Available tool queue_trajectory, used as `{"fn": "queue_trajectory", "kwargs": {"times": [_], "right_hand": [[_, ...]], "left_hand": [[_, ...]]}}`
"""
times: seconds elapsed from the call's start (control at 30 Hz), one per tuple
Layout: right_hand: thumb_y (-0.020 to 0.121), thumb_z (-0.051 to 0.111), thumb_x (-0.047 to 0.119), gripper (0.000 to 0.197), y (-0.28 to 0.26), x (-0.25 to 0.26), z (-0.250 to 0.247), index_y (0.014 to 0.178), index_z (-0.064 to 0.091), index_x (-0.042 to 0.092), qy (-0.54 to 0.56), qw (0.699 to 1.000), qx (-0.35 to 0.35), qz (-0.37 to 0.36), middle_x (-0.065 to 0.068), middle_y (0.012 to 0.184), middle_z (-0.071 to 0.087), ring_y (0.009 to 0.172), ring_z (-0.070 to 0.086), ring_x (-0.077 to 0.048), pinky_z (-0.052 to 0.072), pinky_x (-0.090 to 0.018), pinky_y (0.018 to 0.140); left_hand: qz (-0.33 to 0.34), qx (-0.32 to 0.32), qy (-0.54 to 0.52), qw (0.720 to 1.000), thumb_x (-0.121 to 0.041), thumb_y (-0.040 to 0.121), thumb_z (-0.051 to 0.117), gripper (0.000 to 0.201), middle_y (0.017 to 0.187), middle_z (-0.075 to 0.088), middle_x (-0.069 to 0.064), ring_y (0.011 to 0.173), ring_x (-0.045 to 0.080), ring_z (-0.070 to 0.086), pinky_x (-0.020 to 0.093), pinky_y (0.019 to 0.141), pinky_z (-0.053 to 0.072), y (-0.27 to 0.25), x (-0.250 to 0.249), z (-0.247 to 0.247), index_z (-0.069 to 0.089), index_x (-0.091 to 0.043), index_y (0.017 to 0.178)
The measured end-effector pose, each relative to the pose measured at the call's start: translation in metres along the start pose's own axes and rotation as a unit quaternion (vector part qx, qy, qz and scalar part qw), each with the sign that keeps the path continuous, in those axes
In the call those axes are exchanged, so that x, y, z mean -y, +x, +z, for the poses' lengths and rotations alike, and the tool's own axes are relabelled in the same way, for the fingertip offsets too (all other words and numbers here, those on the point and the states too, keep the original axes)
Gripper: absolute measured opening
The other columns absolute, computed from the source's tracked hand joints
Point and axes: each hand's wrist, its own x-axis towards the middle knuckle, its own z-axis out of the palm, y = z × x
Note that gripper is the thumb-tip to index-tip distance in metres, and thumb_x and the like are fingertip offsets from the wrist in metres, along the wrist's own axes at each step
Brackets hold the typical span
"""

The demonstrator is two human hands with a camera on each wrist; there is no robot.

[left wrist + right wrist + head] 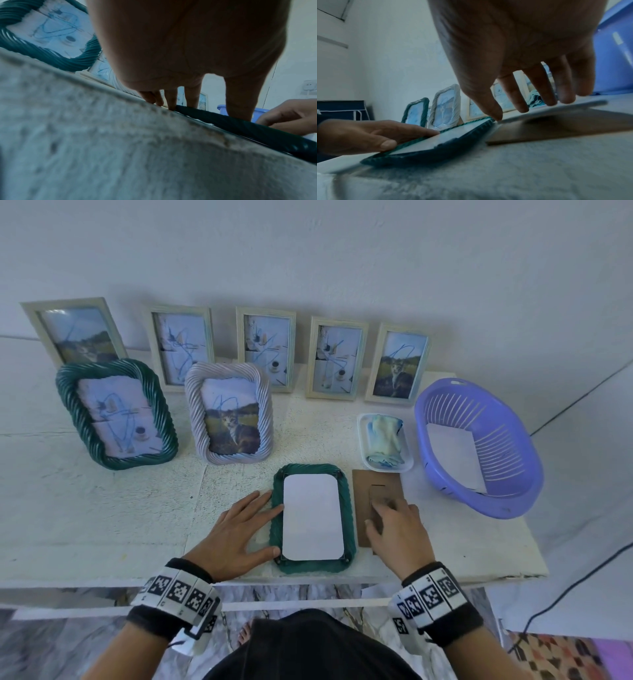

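Note:
A green rope-rimmed picture frame (347, 508) lies face down near the table's front edge, with a white sheet (312, 517) filling its back opening. My left hand (267, 527) lies flat on the table, and its straight fingers (171, 104) and thumb press against the frame's left rim (240, 129). To the right of the frame lies a brown backing board (376, 484). My right hand (375, 513) arches over it. Its fingertips (523, 108) touch the raised stand flap (565, 106) of the board, and the thumb tip sits at the flap's edge. I cannot tell whether the thumb is under the flap.
A purple slotted basket (513, 501) holding a white sheet sits at the right. A white tray (361, 440) with a folded cloth stands behind the board. A green frame (68, 405) and a pale rope frame (195, 412) stand at the left. Several light wooden frames (265, 313) line the wall.

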Motion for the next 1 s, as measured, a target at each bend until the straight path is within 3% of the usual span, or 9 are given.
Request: {"fn": "queue_trajectory", "kwargs": {"times": [0.1,0.2,0.27,0.37,0.53,0.67,0.73,0.83,1.0], "right_hand": [[0.092,0.049,0.039,0.038,-0.001,0.008,-0.002,0.122,0.057,0.017,-0.057,0.998,-0.023,-0.007,-0.011,0.12,0.054,0.105,0.048,-0.031,0.046,-0.037,0.077],[0.088,0.052,0.04,0.034,-0.005,0.025,-0.002,0.109,0.063,0.016,-0.052,0.989,-0.064,-0.121,-0.008,0.112,0.056,0.098,0.052,-0.029,0.047,-0.038,0.077],[0.088,0.055,0.044,0.04,-0.009,0.04,0.002,0.114,0.063,0.015,-0.011,0.973,-0.022,-0.229,-0.005,0.117,0.055,0.104,0.051,-0.025,0.048,-0.034,0.082],[0.084,0.056,0.054,0.052,-0.012,0.056,0.014,0.119,0.061,0.016,-0.027,0.951,0.061,-0.303,-0.003,0.118,0.052,0.105,0.045,-0.024,0.047,-0.037,0.085],[0.08,0.061,0.055,0.049,-0.008,0.063,0.025,0.109,0.063,0.016,-0.062,0.948,0.04,-0.311,-0.005,0.107,0.054,0.095,0.049,-0.025,0.049,-0.038,0.075],[0.081,0.054,0.051,0.041,-0.011,0.061,0.028,0.103,0.063,0.018,-0.06,0.945,0.016,-0.321,-0.003,0.098,0.057,0.089,0.054,-0.023,0.049,-0.033,0.063],[0.084,0.044,0.048,0.041,-0.014,0.06,0.026,0.105,0.063,0.019,-0.048,0.946,0.002,-0.32,-0.001,0.098,0.061,0.089,0.056,-0.021,0.049,-0.029,0.058],[0.092,0.033,0.039,0.042,-0.017,0.058,0.018,0.117,0.056,0.016,-0.003,0.951,0.015,-0.31,-0.001,0.099,0.065,0.091,0.056,-0.021,0.052,-0.033,0.06],[0.097,0.037,0.022,0.038,-0.021,0.054,0.007,0.133,0.047,0.014,0.099,0.959,-0.027,-0.265,0.009,0.063,0.043,0.053,0.039,-0.008,0.03,-0.024,0.049]], "left_hand": [[-0.001,0.0,-0.001,1.0,-0.089,0.073,0.024,0.086,0.159,0.002,-0.018,0.145,0.0,-0.01,0.032,0.113,0.008,0.0,0.0,0.0,0.017,-0.047,0.147],[0.002,-0.004,-0.005,1.0,-0.087,0.074,0.026,0.085,0.158,0.002,-0.019,0.145,0.0,-0.009,0.031,0.112,0.008,0.0,0.0,0.0,0.018,-0.046,0.148],[0.003,-0.007,-0.005,1.0,-0.087,0.074,0.026,0.084,0.158,0.002,-0.019,0.145,0.0,-0.009,0.032,0.112,0.008,0.0,0.0,0.0,0.018,-0.046,0.148],[0.001,-0.001,0.002,1.0,-0.088,0.074,0.025,0.086,0.158,0.0,-0.02,0.145,0.002,-0.008,0.032,0.112,0.009,0.0,-0.001,-0.001,0.018,-0.045,0.148],[-0.001,0.002,-0.002,1.0,-0.086,0.074,0.025,0.086,0.158,-0.001,-0.02,0.145,0.002,-0.008,0.032,0.11,0.008,0.0,-0.002,-0.002,0.018,-0.045,0.149],[-0.001,-0.001,-0.004,1.0,-0.078,0.078,0.037,0.08,0.158,-0.001,-0.021,0.145,0.0,-0.01,0.032,0.111,0.008,0.0,-0.001,-0.001,0.017,-0.045,0.149],[0.0,0.0,-0.004,1.0,-0.079,0.078,0.037,0.081,0.158,-0.001,-0.021,0.145,0.0,-0.01,0.032,0.11,0.008,0.0,0.0,0.0,0.017,-0.045,0.149],[0.004,0.002,-0.003,1.0,-0.084,0.076,0.028,0.083,0.158,0.0,-0.02,0.145,0.002,-0.009,0.033,0.111,0.009,0.0,0.0,-0.001,0.017,-0.046,0.149],[0.007,-0.004,0.009,1.0,-0.082,0.078,0.03,0.083,0.158,-0.001,-0.019,0.145,0.002,-0.009,0.033,0.111,0.008,0.0,0.0,0.0,0.018,-0.042,0.15]]}}
